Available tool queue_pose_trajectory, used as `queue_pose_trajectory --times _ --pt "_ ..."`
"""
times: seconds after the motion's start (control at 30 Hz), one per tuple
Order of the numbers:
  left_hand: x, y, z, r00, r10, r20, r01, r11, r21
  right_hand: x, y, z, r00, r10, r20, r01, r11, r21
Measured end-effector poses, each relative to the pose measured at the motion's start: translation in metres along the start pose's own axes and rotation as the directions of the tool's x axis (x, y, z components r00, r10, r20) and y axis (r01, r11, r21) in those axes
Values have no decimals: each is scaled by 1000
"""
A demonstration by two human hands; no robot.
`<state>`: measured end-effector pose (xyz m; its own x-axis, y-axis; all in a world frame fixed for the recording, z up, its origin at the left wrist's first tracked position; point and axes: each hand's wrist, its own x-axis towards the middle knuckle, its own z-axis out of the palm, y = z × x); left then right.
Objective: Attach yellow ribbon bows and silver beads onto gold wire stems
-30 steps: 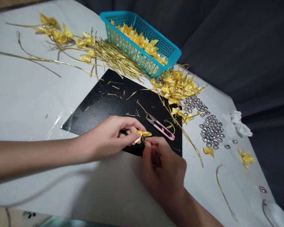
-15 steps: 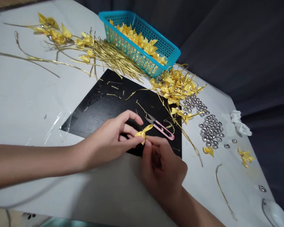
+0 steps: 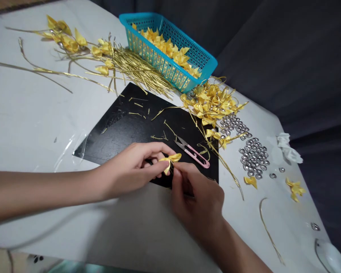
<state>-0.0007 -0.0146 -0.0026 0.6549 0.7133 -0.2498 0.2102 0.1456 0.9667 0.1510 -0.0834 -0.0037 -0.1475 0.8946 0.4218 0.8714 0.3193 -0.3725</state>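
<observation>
My left hand pinches a small yellow ribbon bow between thumb and fingers, above the near part of a black board. Close against the bow, the thumb and forefinger of my right hand are pressed together. A thin strand seems to run from the bow to these fingertips, though most of it is hidden. Pink-handled thread snips lie on the board just beyond my right hand, blades pointing away to the left. Short gold cord scraps are scattered on the board.
A turquoise basket of yellow bows stands at the back. Gold cords lie before it, with a heap of corded bows to its right. Silver beads are piled at the right, near a crumpled white piece. A dark curtain hangs behind.
My left fingers have drawn in closer around the bow, and the bow has tilted and shifted slightly left. My right hand has moved slightly, still pinching beside it.
</observation>
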Motion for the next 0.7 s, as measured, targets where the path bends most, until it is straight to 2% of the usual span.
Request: queue_pose_trajectory --times 0.1,0.27,0.4,0.5,0.57,0.7 --pt "1 -1 -1 1000 11 13 -12 997 82 -2 -1 2 999 -18 35 18 1000 14" --pt "2 -4 -1 998 19 55 -29 981 193 -5 -3 6 999 -43 14 43 999 0" --pt "1 -4 2 1000 14 -2 -14 998 69 -5 -6 6 998 13 -55 -13 1000 -2" --pt "0 -4 3 1000 -11 -24 10 999 -47 -4 -5 5 993 -2 -119 3 1000 5" --pt "0 -3 3 1000 -21 15 22 999 -45 -4 -4 4 995 -16 -98 18 1000 18" --pt "2 -1 -1 996 -21 90 15 997 71 -4 -1 3 999 -50 -17 51 998 21"
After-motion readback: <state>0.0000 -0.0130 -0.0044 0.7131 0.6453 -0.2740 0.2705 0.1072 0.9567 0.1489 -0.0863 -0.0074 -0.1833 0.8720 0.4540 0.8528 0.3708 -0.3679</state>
